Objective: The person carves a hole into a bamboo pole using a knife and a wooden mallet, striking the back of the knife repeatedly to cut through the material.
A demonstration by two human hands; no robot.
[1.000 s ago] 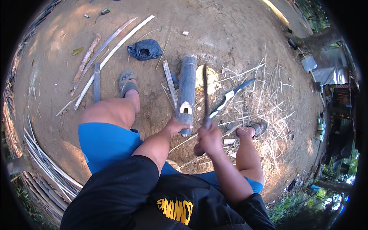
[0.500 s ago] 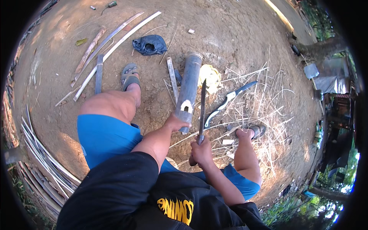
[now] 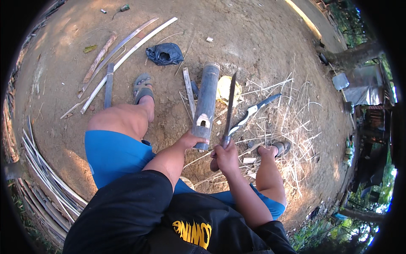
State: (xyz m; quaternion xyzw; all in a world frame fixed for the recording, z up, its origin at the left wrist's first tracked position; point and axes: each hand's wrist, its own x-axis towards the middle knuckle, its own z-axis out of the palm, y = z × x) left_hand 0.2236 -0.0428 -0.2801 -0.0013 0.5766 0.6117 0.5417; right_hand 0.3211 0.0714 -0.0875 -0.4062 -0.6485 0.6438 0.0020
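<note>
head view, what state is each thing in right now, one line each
bamboo tube: lying on the dirt, near end gripped, a notch cut near that end
left hand: closed on the tube's near end
long knife: raised, blade pointing away
right hand: closed on the knife handle
second knife: lying on dry shavings, unheld
dark bag: crumpled on the ground
split strips: lying loose

Bare dirt ground [image 3: 262, 46] w/ bamboo slats [image 3: 127, 46], dark cloth [image 3: 165, 53], dry shavings [image 3: 292, 127].
</note>
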